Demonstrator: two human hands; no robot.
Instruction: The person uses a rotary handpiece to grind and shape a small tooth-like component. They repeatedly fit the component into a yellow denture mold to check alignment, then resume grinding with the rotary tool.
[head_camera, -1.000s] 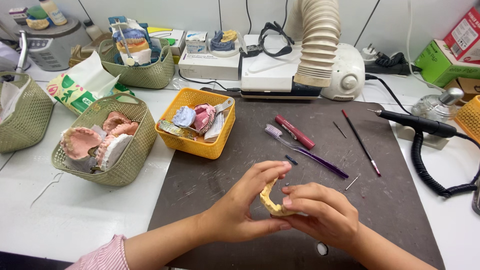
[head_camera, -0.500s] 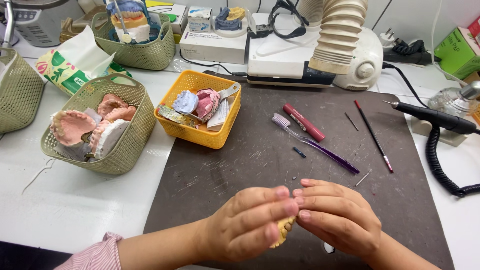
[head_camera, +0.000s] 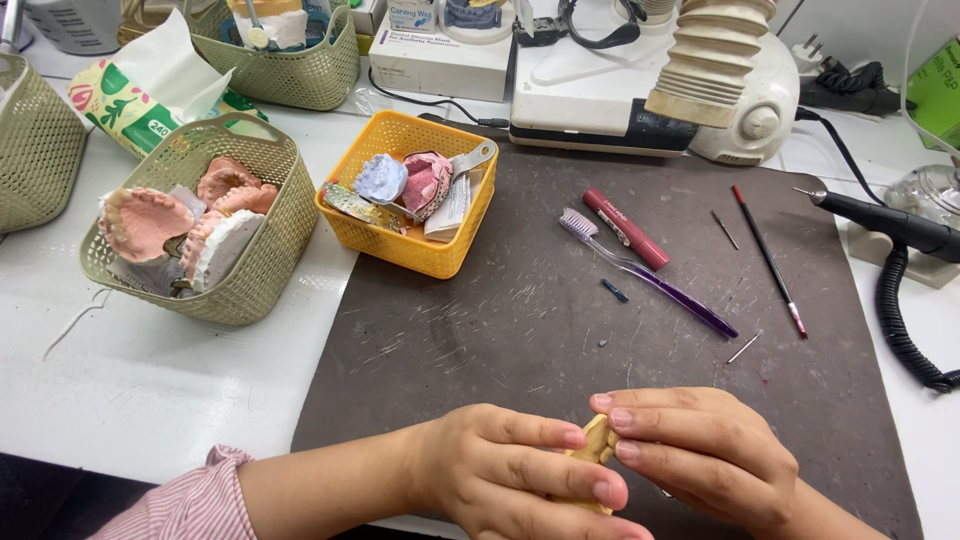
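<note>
Left hand (head_camera: 520, 470) and right hand (head_camera: 700, 460) both pinched on small yellow dental cast (head_camera: 597, 440), near edge of dark mat (head_camera: 480, 330), held close for two-sided grip. Purple toothbrush (head_camera: 650, 275), red pen (head_camera: 625, 228) far-right within reach. Yellow basket (head_camera: 400, 255), green basket (head_camera: 260, 290) of casts far-left on worktop (head_camera: 150, 380).
</note>
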